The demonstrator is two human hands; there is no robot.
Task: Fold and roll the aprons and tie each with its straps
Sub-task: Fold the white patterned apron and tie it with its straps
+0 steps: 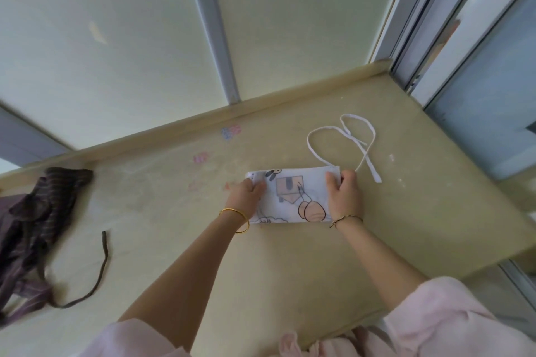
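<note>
The beige worktop [162, 211] ends in a raised lip along the far wall and meets a window frame on the right, with open surface between its two aprons and along the near edge. One dark apron [32, 229] lies crumpled at the left edge, a single dark strap [101, 269] trailing nearward, well apart from the one white printed apron [295, 197], which is folded flat mid-worktop with its white straps [342, 139] looped to the far right. Two hands hold it: the left hand [246, 197] has its grip closed on the left end, the right hand [345, 197] on the right end.
</note>
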